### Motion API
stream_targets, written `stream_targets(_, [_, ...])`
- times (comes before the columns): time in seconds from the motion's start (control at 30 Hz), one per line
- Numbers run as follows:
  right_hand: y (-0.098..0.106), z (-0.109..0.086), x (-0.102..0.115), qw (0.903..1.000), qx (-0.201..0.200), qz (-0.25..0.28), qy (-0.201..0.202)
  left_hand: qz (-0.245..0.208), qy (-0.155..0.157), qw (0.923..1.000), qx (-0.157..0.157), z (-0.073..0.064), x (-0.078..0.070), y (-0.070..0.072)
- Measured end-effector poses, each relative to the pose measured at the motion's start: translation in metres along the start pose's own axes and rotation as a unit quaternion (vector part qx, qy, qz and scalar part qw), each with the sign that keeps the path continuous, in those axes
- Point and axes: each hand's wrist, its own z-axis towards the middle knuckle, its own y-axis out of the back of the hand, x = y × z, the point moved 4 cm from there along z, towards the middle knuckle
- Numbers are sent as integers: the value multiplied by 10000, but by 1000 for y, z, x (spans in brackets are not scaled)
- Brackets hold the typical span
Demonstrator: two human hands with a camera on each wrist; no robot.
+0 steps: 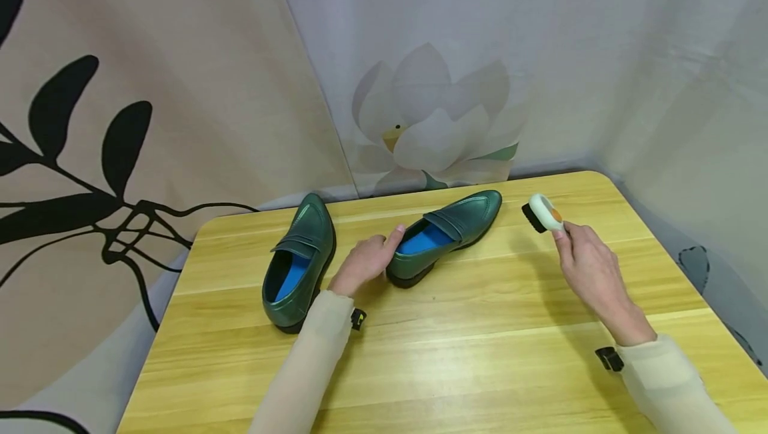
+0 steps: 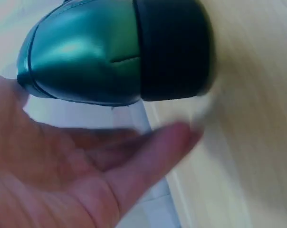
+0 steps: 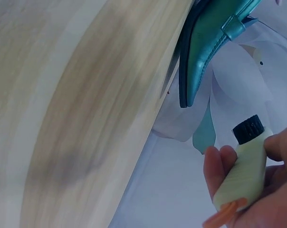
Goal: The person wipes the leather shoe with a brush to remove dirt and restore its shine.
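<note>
Two dark green loafers with blue insoles are on the wooden table. The left loafer (image 1: 303, 247) stands upright with its toe pointing to the back. The right loafer (image 1: 474, 217) is turned with its toe to the far right, its heel (image 2: 86, 57) close in the left wrist view. My left hand (image 1: 367, 261) is beside that heel, thumb side by the collar; the fingers (image 2: 148, 156) are blurred, with a gap below the heel. My right hand (image 1: 597, 271) grips a small white brush (image 3: 245, 175) with black bristles and an orange part, held above the table right of the toe.
The light wooden table (image 1: 456, 367) has its back edge just behind the loafers. Pale curtains (image 1: 240, 87) with printed leaves and a flower hang behind it and at the right. A small black device (image 1: 609, 359) is on the right wrist, another (image 1: 358, 319) on the left.
</note>
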Motion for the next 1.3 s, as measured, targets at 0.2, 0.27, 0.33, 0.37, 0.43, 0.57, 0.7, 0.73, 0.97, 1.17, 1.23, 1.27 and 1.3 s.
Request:
stream_targets(0.2, [1,0,3,10000,12,-19,22,561,-817,9931,-623,-1,-31,-4])
stream_targets(0.27, [-1,-1,5,9999,91,-7,57,980,-1111,9857,-803,0,-43,-7])
stream_targets(0.33, [-3,-1,6,9998,160,11,100,1439,-1313,9764,-935,2,-54,-11])
stream_targets(0.37, [-3,-2,7,9998,170,17,120,1658,-1374,9715,-993,4,-58,-13])
stream_targets(0.43, [-4,-3,8,9998,150,22,145,2033,-1437,9626,-1068,8,-66,-15])
stream_targets(0.57, [-3,-3,8,9999,92,38,140,2432,-1366,9557,-944,17,-74,-19])
stream_targets(0.7, [-2,-2,9,9999,108,41,122,2459,-1117,9618,-453,23,-75,-22])
stream_targets(0.73, [-2,-2,10,9999,118,43,115,2410,-1054,9642,-340,24,-75,-23])
stream_targets(0.97, [-5,-2,12,9998,101,62,180,2204,-695,9729,-121,29,-73,-25])
stream_targets(1.17, [-6,-3,12,9998,103,100,153,2226,-670,9715,-462,30,-68,-28])
stream_targets(1.23, [-6,-3,11,9998,124,113,142,2175,-707,9716,-600,29,-67,-29])
stream_targets(1.27, [-6,-3,11,9997,136,126,136,2151,-735,9716,-663,29,-66,-29])
stream_targets(1.3, [-7,-4,11,9997,145,134,137,2137,-767,9713,-716,28,-66,-29])
